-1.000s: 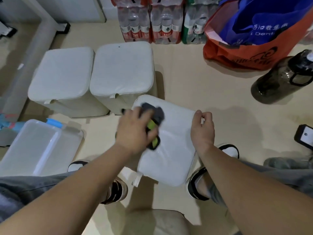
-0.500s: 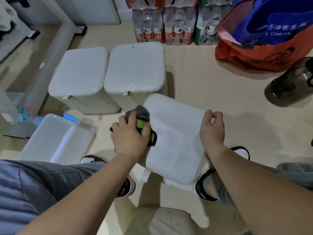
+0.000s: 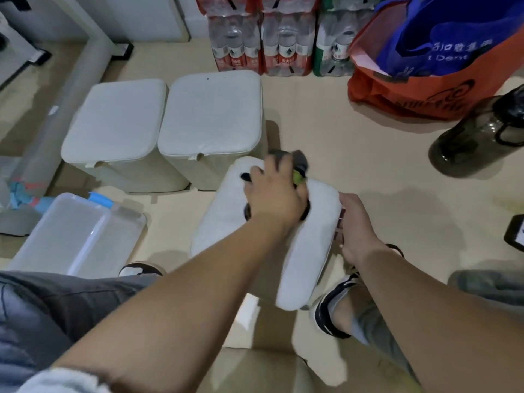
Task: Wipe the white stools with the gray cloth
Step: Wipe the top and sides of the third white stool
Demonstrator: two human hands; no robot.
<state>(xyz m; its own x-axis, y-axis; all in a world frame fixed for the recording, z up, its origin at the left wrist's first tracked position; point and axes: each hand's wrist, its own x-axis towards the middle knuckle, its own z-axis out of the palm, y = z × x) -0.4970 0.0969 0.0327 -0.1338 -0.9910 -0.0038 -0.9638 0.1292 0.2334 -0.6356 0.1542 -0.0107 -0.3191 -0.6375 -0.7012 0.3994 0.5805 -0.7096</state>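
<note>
A white stool (image 3: 226, 217) stands tilted between my feet, its padded top facing me. My left hand (image 3: 273, 194) grips the gray cloth (image 3: 295, 163), which has a green patch, and presses it on the far part of the stool's top. My right hand (image 3: 354, 225) grips the stool's right edge, fingers curled over it. Two more white stools stand side by side farther off, one on the left (image 3: 116, 123) and one beside it (image 3: 212, 114). Most of the cloth is hidden under my left hand.
A clear plastic bin (image 3: 76, 236) lies on the floor at left. Packs of water bottles (image 3: 280, 38) line the back wall. An orange bag (image 3: 425, 89) with a blue bag inside and a dark water jug (image 3: 476, 137) sit at right. My shoes flank the stool.
My left hand has swept the cloth from the stool's left edge to its far right part. The stool has tilted and turned, and my right hand has stayed on its right edge.
</note>
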